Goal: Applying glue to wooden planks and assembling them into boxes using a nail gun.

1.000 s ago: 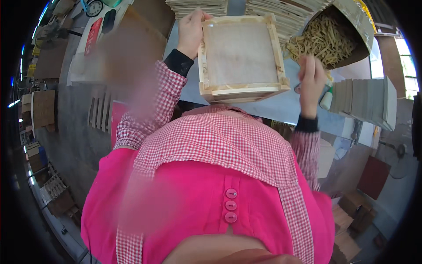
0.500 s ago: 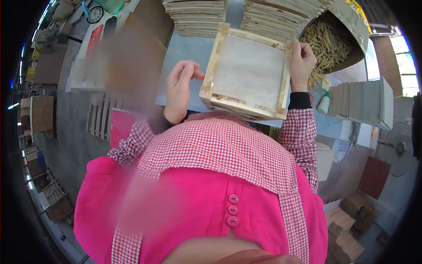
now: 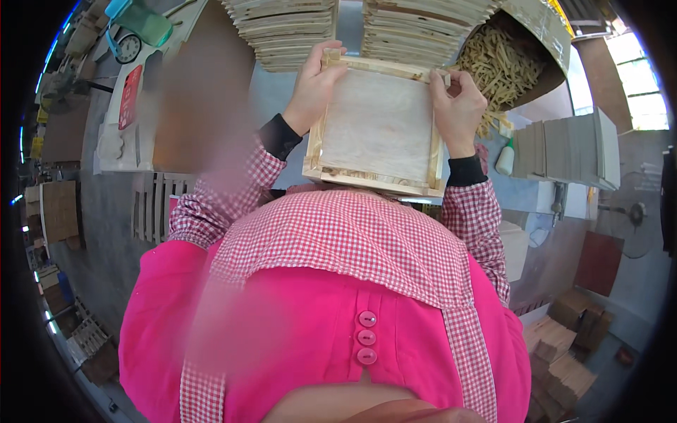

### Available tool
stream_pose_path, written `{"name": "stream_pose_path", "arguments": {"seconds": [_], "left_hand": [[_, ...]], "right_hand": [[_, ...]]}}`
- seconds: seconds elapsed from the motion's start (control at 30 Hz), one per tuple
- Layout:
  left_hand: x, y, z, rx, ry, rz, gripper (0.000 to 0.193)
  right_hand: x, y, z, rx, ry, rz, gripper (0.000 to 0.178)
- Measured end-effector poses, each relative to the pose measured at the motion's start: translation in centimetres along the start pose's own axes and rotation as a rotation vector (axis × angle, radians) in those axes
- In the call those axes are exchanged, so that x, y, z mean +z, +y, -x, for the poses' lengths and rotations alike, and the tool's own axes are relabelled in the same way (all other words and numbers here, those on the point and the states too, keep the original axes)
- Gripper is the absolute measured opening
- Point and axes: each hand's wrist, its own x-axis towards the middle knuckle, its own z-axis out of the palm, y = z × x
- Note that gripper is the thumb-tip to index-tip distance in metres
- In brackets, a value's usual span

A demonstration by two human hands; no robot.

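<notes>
A square, shallow light-wood frame (image 3: 372,179) with a whitish panel (image 3: 377,127) inside it is in front of my body, its near side close to my apron. My left hand (image 3: 310,93) grips the far left corner, thumb lying over the rim. At the far right corner, my right hand (image 3: 460,113) has its thumb and fingers closed on the wood; a pale bit of wood shows between them. Whether that bit is the corner itself or a loose piece, I cannot tell.
Beyond the frame stand two stacks of thin wooden frames (image 3: 285,32) (image 3: 416,32). A cardboard box (image 3: 553,35) at the far right spills wood strips (image 3: 497,63). Right of me are a white bottle (image 3: 505,159) and a row of grey boards (image 3: 564,146). A brown panel (image 3: 201,92) stands left.
My left hand has moved up from beside the frame and taken hold of its far left corner. The frame has turned slightly and sits squarer to me; my right hand stays at the far right corner.
</notes>
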Motion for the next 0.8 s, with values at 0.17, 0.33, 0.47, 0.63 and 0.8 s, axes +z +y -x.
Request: {"name": "stream_pose_path", "arguments": {"seconds": [0.17, 0.33, 0.47, 0.63, 0.8], "left_hand": [[-1.0, 0.4, -1.4, 0.010, -0.047, -0.003, 0.030], [-1.3, 1.3, -1.7, -0.108, -0.036, -0.005, 0.037], [-1.3, 1.8, -0.4, -0.037, -0.029, -0.207, 0.042], [-2.0, 1.0, -1.6, -0.063, 0.025, -0.173, 0.042], [-2.5, 1.5, -2.0, -0.089, 0.068, -0.173, 0.042]], "right_hand": [[0.4, 1.8, 0.0, 0.152, -0.066, -0.346, 0.022], [1.9, 2.2, 0.5, 0.180, -0.001, -0.549, 0.019], [2.3, 2.3, 0.5, 0.100, 0.082, -0.557, 0.018], [3.5, 2.0, -0.5, 0.193, 0.092, -0.683, 0.018], [3.6, 0.4, -1.8, 0.176, 0.189, -0.721, 0.017]]}}
